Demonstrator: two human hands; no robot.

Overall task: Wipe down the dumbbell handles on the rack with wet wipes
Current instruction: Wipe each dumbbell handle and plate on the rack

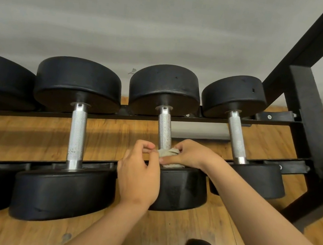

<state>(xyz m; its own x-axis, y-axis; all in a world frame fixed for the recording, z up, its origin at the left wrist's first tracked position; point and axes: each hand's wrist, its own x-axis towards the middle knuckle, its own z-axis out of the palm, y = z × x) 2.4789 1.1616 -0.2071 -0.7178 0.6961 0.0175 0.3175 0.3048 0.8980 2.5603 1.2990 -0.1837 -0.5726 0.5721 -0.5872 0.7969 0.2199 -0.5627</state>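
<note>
**gymlurker:** Which one are they on?

**rackside:** Third dumbbell [165, 89] from the left on the rack [303, 97]. The wipe [169, 152] is bunched round the handle [164, 129] at its 6 o'clock end, touching the near weight. The right hand [190, 155] comes in from 3 o'clock with its fingers [178, 145] curled over the wipe. The left hand [140, 171] is at 9 o'clock and looks to be pinching the wipe's loose edge between thumb and forefinger.

**gymlurker:** So halfway done?

**rackside:** Nah, I'd say barely started on this handle, since everything toward 12 o'clock is bare metal. Next move imo is to snug the wrap and drag it up toward 12 with a twist, because that rough grip will snag. Can't tell whether the next dumbbell [233, 95] at 3 o'clock has been done.
</note>
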